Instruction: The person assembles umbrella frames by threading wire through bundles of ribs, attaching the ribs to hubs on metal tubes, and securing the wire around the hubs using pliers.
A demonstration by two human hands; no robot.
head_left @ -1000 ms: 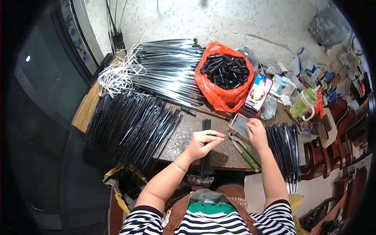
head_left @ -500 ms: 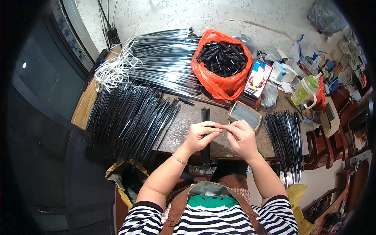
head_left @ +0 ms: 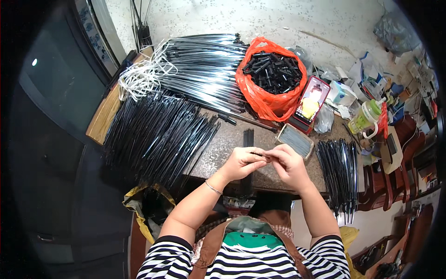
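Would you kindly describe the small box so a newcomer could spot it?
On the table, find the orange-red bag; just nearer the person, beyond the right hand, sits the small box. Thin grey pieces fill it, unlike the long black rods nearby.

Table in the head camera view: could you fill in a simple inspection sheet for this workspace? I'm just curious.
Surface: speckled brown table, crowded towards the back.
Work things: row of dark rods at centre; boxed grey pieces right of it; black tubes in a red bag.
Clutter: phone, green-lidded bottle, white strips.
Hands: left hand and right hand meet at the fingertips; anything held is too small to identify.
Cables: cannot tell amid the right-hand jumble.
Surroundings: dark panels left.
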